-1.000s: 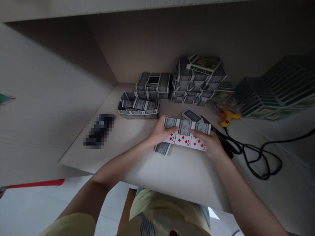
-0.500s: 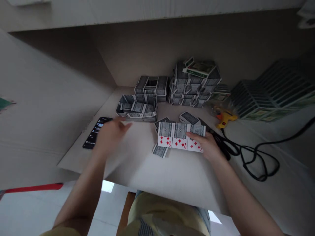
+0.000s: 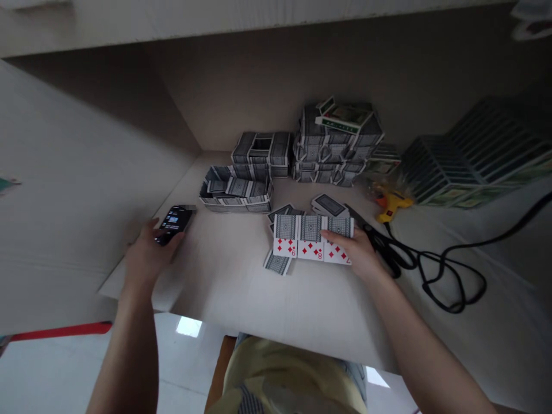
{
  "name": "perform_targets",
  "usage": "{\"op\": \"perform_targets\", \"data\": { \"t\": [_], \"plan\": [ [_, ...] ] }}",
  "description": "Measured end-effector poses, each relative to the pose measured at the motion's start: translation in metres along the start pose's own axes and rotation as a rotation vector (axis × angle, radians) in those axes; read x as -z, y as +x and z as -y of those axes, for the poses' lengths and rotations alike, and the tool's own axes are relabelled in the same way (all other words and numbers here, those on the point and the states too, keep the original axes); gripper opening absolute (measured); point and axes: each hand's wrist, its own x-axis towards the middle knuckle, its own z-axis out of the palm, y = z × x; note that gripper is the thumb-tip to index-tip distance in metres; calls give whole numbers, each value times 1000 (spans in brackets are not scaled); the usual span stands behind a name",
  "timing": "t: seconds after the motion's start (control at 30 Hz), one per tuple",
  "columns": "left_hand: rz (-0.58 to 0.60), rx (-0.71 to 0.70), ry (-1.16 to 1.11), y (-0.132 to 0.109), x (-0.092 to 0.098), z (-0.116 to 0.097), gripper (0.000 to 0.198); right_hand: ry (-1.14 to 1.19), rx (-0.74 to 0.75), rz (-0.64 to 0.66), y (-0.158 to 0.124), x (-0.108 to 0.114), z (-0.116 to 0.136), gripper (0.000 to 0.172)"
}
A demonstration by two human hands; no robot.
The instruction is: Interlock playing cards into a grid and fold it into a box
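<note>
A folded strip of three joined playing cards (image 3: pixel 308 237), red diamonds showing below grey patterned backs, lies on the white desk (image 3: pixel 276 299). My right hand (image 3: pixel 356 253) rests on the strip's right end, fingers pressing the rightmost card. My left hand (image 3: pixel 144 256) is far to the left, fingers curled around the near end of a black phone (image 3: pixel 175 221) with a lit screen. A loose card (image 3: pixel 276 263) lies just below the strip, and other cards (image 3: pixel 330 204) lie behind it.
Boxes built of folded cards (image 3: pixel 235 192) stand stacked at the back, with a taller pile (image 3: pixel 336 144) to their right. A yellow glue gun (image 3: pixel 390 204) with its black cable (image 3: pixel 448 273) lies right. Large card structures (image 3: pixel 474 158) fill the far right. A side wall stands left.
My left hand let go of the strip's left end and swept left to the phone. My right hand stayed on the cards.
</note>
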Motion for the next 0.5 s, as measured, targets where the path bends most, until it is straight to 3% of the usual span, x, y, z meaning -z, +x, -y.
{"op": "perform_targets", "data": {
  "t": [0.23, 0.37, 0.5],
  "plan": [
    [77, 169, 76, -5, -3, 34, 103, -39, 3, -17, 3, 1, -1, 40],
    [107, 251, -33, -18, -8, 53, 91, -54, -4, -29, 3, 1, -1, 42],
    [57, 295, -340, -21, -14, 73, 73, -52, 5, -10, 2, 1, -1, 41]
  ]
}}
